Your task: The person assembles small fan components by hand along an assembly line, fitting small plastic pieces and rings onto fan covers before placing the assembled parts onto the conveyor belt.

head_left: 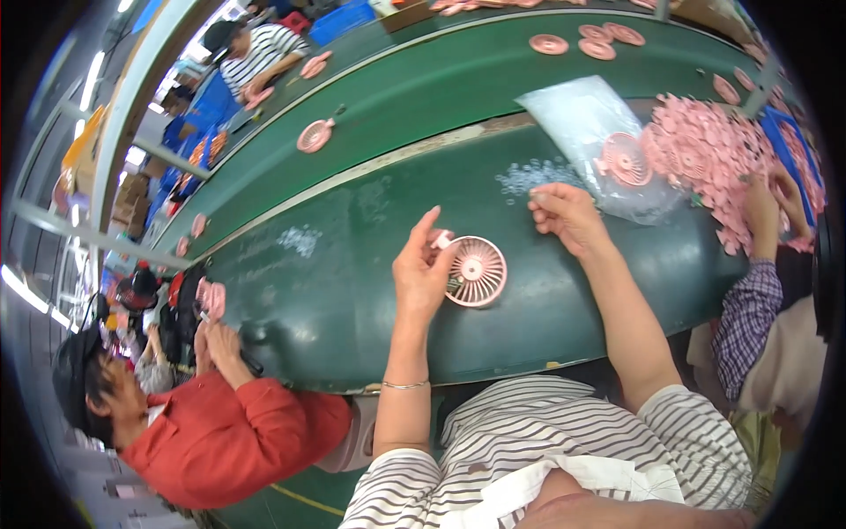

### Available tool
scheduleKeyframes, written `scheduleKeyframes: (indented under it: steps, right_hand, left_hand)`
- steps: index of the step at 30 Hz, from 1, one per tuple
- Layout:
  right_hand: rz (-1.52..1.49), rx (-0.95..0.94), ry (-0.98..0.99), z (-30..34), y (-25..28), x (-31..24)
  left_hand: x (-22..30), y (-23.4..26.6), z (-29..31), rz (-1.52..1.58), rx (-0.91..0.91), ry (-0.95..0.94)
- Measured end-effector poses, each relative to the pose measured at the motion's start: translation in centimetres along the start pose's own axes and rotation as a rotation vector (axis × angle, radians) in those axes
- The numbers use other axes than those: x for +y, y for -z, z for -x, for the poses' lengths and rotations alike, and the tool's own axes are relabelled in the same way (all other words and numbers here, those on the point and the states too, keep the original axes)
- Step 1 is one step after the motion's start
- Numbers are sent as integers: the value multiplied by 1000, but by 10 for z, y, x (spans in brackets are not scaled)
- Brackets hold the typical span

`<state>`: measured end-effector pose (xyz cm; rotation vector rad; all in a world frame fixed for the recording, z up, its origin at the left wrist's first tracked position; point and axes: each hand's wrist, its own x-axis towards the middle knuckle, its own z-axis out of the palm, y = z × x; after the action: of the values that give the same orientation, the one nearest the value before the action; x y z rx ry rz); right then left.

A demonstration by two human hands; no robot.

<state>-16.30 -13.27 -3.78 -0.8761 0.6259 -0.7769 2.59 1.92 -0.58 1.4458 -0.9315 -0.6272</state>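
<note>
Long green worktable [352, 291], parallel green conveyor belt [458, 79], bright ceiling strip lights [22, 286], blue crates [344, 19].

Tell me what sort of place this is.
Most likely a factory assembly line for small fans. The left hand holds a pink fan over a green bench, a conveyor belt carries more fans, and a heap of pink parts lies beside other workers.

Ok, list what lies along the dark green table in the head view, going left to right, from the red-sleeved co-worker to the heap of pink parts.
Co-worker's hands → left hand → round pink fan grille → right hand → clear plastic bag → heap of pink parts, all on or above the table.
</note>
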Motion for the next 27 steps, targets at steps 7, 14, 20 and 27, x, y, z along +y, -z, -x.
scheduleKeyframes:
  steps: [7,14,20,27]
  right_hand:
    - [139,-3,53,4,-14,-3]
    - [337,-3,109,11,-30,4]
    - [466,-14,124,7,-28,15]
    - [419,13,72,6,-25,18]
  left_hand:
    - [-11,-66,7,160,-76,-36]
    - [-21,-66,10,81,-51,-20]
    - [-27,-68,9,61,11,-21]
    - [-26,-66,6,205,-74,71]
